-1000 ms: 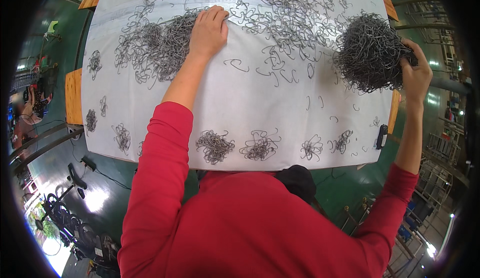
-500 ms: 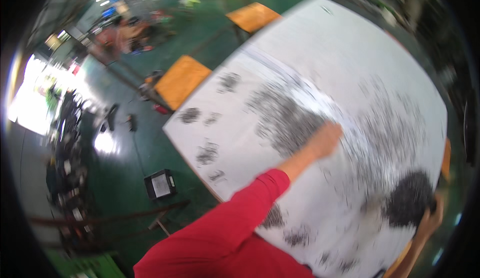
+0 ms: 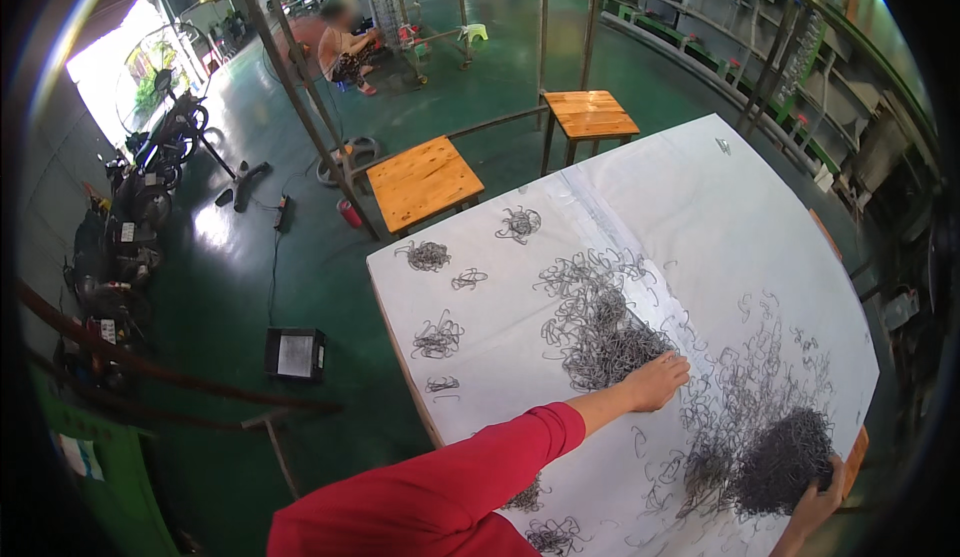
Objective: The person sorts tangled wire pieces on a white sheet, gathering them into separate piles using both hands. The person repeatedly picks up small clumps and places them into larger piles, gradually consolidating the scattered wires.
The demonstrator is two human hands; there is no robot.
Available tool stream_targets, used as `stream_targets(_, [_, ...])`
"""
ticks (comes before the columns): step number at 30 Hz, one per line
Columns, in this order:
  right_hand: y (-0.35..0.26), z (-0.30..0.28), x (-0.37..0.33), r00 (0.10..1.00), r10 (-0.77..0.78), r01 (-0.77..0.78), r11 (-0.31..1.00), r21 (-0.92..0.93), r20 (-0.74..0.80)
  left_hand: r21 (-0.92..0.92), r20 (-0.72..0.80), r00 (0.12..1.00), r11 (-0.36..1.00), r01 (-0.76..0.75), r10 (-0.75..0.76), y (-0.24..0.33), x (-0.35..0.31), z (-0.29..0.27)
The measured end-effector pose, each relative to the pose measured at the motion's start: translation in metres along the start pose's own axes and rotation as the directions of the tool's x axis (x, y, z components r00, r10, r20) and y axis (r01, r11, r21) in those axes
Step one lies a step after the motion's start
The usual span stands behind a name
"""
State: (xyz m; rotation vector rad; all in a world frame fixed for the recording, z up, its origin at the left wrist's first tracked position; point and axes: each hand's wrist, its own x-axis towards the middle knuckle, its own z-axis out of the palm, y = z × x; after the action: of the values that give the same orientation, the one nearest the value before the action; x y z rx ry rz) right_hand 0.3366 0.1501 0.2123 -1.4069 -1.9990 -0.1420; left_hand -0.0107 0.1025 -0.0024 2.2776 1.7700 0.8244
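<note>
Many small dark bent-wire hooks lie on a white-covered table. My left hand is closed at the near right edge of a loose heap of hooks; whatever its fingers hold is hidden. At the lower right, my right hand lies against the outer side of a dense dark pile of hooks, its visible fingers apart along the edge. Between the two heaps, a scattered spread of hooks covers the surface.
Small hook clusters line the table's left side. Two wooden stools stand beyond the far left edge. A black crate sits on the green floor, near parked motorbikes. Another person sits far back.
The head view has swung upward and sharpened, so the table sits lower in it. My left hand stays by the loose heap and my right hand by the dense pile.
</note>
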Motion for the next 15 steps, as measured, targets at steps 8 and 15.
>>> stream_targets(8, [0.018, 0.027, 0.026, 1.0, -0.003, 0.001, 0.998, -0.064, -0.023, -0.034, -0.005, 1.0, 0.999, 0.0, -0.001, -0.002, -0.001, 0.007])
stream_targets(15, [0.015, -0.019, 0.011, 0.999, 0.029, -0.026, 0.987, -0.159, 0.019, -0.048, -0.024, 1.0, 0.999, 0.004, -0.005, -0.001, -0.002, 0.007])
